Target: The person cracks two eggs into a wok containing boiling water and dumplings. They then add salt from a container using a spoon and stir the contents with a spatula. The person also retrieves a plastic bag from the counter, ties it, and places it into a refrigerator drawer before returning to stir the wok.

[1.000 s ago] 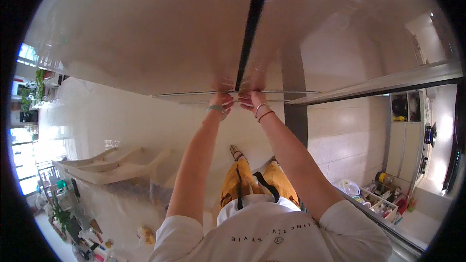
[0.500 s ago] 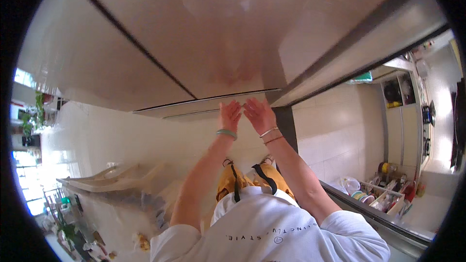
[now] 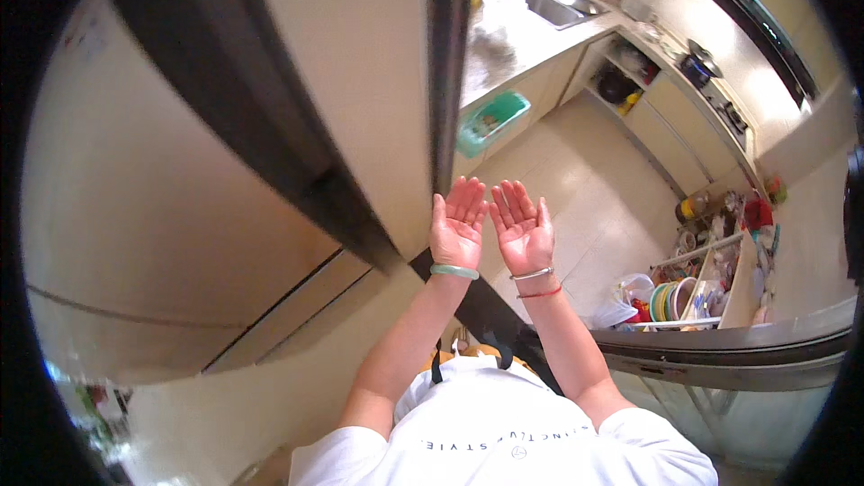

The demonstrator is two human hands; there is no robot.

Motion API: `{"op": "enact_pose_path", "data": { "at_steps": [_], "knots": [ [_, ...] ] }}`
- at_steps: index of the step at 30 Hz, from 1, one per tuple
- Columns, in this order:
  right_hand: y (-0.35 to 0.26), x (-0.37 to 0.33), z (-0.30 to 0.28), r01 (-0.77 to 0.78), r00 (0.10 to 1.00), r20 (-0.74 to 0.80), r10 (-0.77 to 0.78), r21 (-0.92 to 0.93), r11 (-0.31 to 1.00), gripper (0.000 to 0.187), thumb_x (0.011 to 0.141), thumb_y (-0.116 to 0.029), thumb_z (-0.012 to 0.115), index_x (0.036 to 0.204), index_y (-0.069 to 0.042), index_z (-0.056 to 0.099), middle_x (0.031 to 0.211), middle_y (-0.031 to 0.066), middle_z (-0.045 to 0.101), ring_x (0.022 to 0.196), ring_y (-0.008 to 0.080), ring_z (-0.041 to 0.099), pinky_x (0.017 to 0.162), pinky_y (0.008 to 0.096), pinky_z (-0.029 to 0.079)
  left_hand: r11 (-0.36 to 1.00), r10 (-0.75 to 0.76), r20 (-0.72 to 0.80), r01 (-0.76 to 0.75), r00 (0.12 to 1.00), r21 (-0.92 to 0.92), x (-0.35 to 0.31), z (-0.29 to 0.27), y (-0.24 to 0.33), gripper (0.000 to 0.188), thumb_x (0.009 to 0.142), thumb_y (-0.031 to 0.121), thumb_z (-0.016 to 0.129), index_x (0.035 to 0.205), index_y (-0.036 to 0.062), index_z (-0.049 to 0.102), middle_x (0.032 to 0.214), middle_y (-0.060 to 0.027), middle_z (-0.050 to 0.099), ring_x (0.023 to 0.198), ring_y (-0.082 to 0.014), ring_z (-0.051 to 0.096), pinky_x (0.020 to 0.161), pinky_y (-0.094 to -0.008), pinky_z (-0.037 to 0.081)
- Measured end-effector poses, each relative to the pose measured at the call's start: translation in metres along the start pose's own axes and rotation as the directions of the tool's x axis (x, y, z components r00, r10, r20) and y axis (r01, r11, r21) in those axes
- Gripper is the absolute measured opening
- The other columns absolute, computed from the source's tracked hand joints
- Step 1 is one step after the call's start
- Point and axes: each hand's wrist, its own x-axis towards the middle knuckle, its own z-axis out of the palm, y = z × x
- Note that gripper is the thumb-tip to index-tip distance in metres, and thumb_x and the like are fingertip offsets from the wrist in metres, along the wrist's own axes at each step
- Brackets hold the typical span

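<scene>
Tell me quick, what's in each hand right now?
Left hand: open, palm up, holding nothing.
Right hand: open, palm up, holding nothing.

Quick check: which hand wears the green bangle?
The left hand, palm up: its wrist carries the single pale green bangle. The right hand, also palm up, has a silver bracelet and a thin red band instead.

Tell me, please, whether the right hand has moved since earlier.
Yes, rightward: formerly left of the dark floor strip, the right hand now appears beyond it.

The door frame [image 3: 447, 63] looks smooth metal; sink [image 3: 552, 12], shiny metal; tub [image 3: 472, 140], plastic; surface [image 3: 486, 67], smooth, glossy; floor [image 3: 576, 162], glossy tile; shirt [image 3: 504, 423], matt cloth.
</scene>
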Motion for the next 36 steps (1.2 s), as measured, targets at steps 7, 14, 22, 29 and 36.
{"op": "enact_pose_path", "data": {
  "at_steps": [7, 14, 22, 29, 36],
  "knots": [
    [-0.121, 0.031, 0.004, 0.276, 0.958, -0.088, -0.271, 0.050, 0.960, 0.043, 0.098, -0.035, 0.030, 0.119, -0.002, 0.048, 0.120, 0.0131, 0.054, 0.114, 0.0271, 0.050, 0.098, 0.0409, 0.040, 0.967, -0.206, 0.096, 0.188, 0.974, 0.172, 0.063, 0.077, -0.096, 0.043, 0.097, 0.036, 0.036, 0.122, 0.0046, 0.052, 0.125, -0.0133, 0.053, 0.119, -0.0229, 0.048, 0.102, -0.0388, 0.035],
    [-0.181, 0.081, 0.000, 0.414, 0.906, -0.147, -0.398, 0.101, 0.905, 0.043, 0.097, -0.034, 0.029, 0.120, -0.002, 0.048, 0.121, 0.0126, 0.053, 0.116, 0.0270, 0.049, 0.099, 0.0411, 0.038, 0.939, -0.334, 0.106, 0.321, 0.936, 0.123, 0.137, 0.106, -0.156, 0.044, 0.097, 0.035, 0.034, 0.122, 0.0042, 0.051, 0.124, -0.0134, 0.054, 0.119, -0.0238, 0.047, 0.103, -0.0394, 0.034],
    [-0.262, 0.172, -0.001, 0.497, 0.867, -0.094, -0.489, 0.114, 0.860, 0.041, 0.097, -0.034, 0.032, 0.117, -0.003, 0.050, 0.122, 0.0123, 0.053, 0.117, 0.0264, 0.048, 0.100, 0.0409, 0.038, 0.890, -0.443, 0.143, 0.415, 0.885, 0.187, 0.243, 0.143, -0.219, 0.043, 0.097, 0.034, 0.033, 0.122, 0.0058, 0.052, 0.123, -0.0126, 0.054, 0.119, -0.0245, 0.047, 0.104, -0.0407, 0.033],
    [-0.329, 0.236, -0.015, 0.560, 0.827, -0.146, -0.543, 0.127, 0.819, 0.040, 0.096, -0.032, 0.035, 0.116, -0.002, 0.052, 0.121, 0.0135, 0.054, 0.117, 0.0267, 0.048, 0.100, 0.0411, 0.039, 0.839, -0.530, 0.159, 0.488, 0.833, 0.241, 0.322, 0.167, -0.283, 0.041, 0.096, 0.035, 0.037, 0.122, 0.0067, 0.052, 0.120, -0.0113, 0.057, 0.116, -0.0230, 0.049, 0.101, -0.0382, 0.036],
    [-0.397, 0.333, -0.021, 0.424, 0.905, -0.060, -0.420, 0.119, 0.898, 0.039, 0.096, -0.029, 0.036, 0.119, -0.001, 0.050, 0.125, 0.0139, 0.052, 0.119, 0.0280, 0.046, 0.103, 0.0416, 0.036, 0.889, -0.438, 0.115, 0.411, 0.891, 0.204, 0.412, 0.188, -0.330, 0.040, 0.096, 0.033, 0.038, 0.121, 0.0063, 0.053, 0.122, -0.0131, 0.055, 0.117, -0.0255, 0.049, 0.101, -0.0397, 0.036]
  ]
}}
